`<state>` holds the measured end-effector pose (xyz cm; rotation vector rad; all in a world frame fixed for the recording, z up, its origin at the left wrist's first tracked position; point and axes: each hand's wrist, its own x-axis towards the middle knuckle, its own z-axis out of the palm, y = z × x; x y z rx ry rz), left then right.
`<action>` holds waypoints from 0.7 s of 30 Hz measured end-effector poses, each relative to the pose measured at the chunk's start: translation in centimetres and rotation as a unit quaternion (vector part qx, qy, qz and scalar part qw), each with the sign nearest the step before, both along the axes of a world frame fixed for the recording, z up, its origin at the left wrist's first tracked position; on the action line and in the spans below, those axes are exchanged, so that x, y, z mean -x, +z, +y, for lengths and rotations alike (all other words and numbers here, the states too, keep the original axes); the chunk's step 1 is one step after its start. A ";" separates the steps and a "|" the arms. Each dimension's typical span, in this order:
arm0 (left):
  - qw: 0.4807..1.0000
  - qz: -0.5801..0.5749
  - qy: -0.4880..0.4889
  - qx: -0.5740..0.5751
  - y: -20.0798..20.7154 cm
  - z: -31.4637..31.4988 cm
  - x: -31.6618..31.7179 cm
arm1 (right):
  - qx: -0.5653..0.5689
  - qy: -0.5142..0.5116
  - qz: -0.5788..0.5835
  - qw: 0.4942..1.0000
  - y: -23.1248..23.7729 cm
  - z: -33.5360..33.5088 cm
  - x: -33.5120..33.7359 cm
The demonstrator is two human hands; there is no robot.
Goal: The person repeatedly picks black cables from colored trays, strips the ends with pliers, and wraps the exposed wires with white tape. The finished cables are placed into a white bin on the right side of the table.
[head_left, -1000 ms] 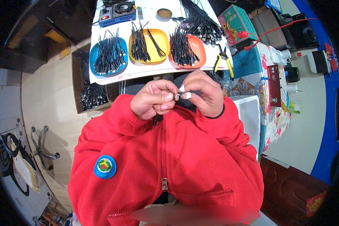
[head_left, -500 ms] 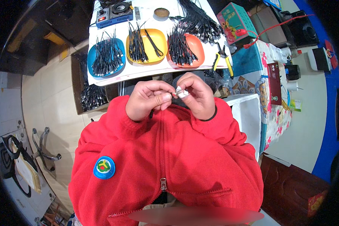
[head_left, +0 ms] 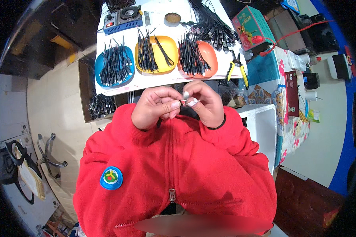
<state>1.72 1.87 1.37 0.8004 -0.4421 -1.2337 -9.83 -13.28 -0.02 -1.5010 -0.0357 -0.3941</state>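
In front of my chest, my left hand (head_left: 157,107) is closed in a pinch on the end of a black cable, with thin red and pale wires (head_left: 182,102) showing at its fingertips. My right hand (head_left: 208,105) meets it there, thumb and forefinger pinched at the same wires. White wrapping (head_left: 192,102) covers the right thumb tip, and a greyish-white piece sits at the forefinger tip. Most of the cable is hidden by my left hand. Beyond the hands, short black cables with plugs fill a blue tray (head_left: 131,59), a yellow tray (head_left: 172,41) and an orange tray (head_left: 212,55).
Yellow-handled wire strippers (head_left: 236,67) lie at the white table's (head_left: 146,87) right edge. Behind the trays are a blue-based device (head_left: 123,21), a small round tin (head_left: 172,18) and a heap of black cables (head_left: 213,25). A carton (head_left: 83,91) of cables stands below left.
The trays and table sit slightly lower and further right in the picture. My fingers have shifted a little at the wires; the greyish-white forefinger piece shows more.
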 end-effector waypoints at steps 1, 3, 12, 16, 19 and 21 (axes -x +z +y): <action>1.000 0.014 0.001 -0.020 1.0 -0.5 -0.4 | -0.089 0.016 0.009 0.996 -0.3 0.2 -0.3; 0.998 0.048 -0.016 0.048 3.5 -1.3 -1.5 | -0.147 0.088 0.053 0.984 -0.8 0.6 -1.0; 0.667 -0.707 0.207 -0.112 4.4 -13.5 -16.5 | -0.246 0.277 0.053 0.927 -5.3 -0.7 -3.5; 0.535 -0.829 0.116 -0.114 -1.5 -17.3 -20.4 | -0.254 0.259 0.065 0.930 -7.0 -1.7 -4.6; 0.496 -0.853 0.067 -0.147 -4.3 -19.3 -22.4 | -0.307 0.281 0.106 0.903 -7.9 -2.1 -5.0; 0.486 -0.860 0.046 -0.147 -5.3 -20.5 -23.4 | -0.359 0.293 0.109 0.880 -8.4 -2.3 -5.1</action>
